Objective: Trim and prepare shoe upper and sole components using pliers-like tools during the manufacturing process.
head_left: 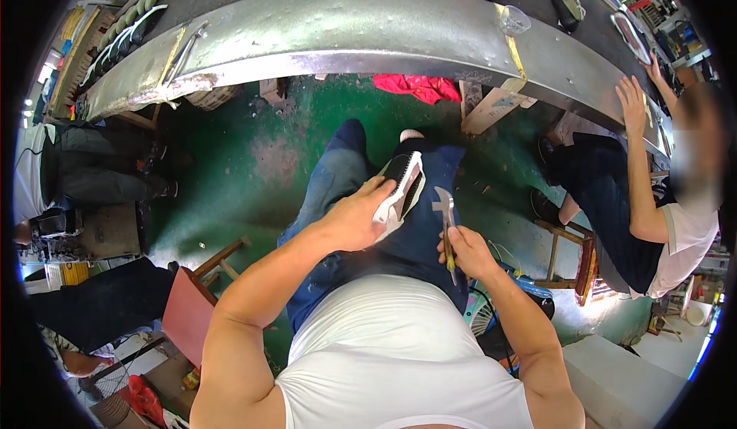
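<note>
My left hand (357,216) grips a white and black shoe (401,191) above my lap, its dark side turned upward. The palm and fingers hide part of the shoe. Just to the right, my right hand (468,251) is closed round the handles of lasting pincers (444,205). Their metal head has a curved jaw and a small block on its left side, and it points away from me. The pincers and the shoe are a short gap apart.
A metal-edged bench (322,30) runs across the front, with a clear plastic cup (514,21), a metal tool (184,53) and dark shoes (566,8). Red cloth (417,87) hangs beneath. A co-worker (691,229) sits right, another person (100,160) left. A red chair (186,314) stands near my left elbow.
</note>
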Available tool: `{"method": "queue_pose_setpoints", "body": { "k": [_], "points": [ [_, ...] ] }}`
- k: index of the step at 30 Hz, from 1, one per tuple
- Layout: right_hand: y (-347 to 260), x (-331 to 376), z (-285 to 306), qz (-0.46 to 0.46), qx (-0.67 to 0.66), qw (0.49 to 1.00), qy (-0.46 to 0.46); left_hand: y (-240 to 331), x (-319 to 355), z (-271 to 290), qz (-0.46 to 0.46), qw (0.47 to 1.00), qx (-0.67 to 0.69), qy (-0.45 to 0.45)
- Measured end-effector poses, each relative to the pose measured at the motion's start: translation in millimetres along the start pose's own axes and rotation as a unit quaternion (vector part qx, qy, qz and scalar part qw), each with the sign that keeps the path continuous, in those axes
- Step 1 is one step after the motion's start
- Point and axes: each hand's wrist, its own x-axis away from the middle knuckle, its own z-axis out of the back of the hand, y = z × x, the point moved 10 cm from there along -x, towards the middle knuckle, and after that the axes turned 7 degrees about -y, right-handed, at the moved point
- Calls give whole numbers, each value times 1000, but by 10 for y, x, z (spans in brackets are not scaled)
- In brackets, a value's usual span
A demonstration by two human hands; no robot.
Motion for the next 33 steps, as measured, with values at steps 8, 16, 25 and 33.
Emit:
{"method": "queue_pose_setpoints", "body": {
  "k": [8,16,25,33],
  "points": [
    [-164,161,166,18,27,998,59,671,130,878,-113,984,-18,134],
    [129,149,120,21,-49,998,15,585,-55,1112,-204,895,371,141],
    [267,144,56,8,-83,996,5,-62,-874,734,-51,887,444,118],
    [-137,279,16,1,122,992,-6,-641,-346,-592,25,979,174,104]
  ]
}}
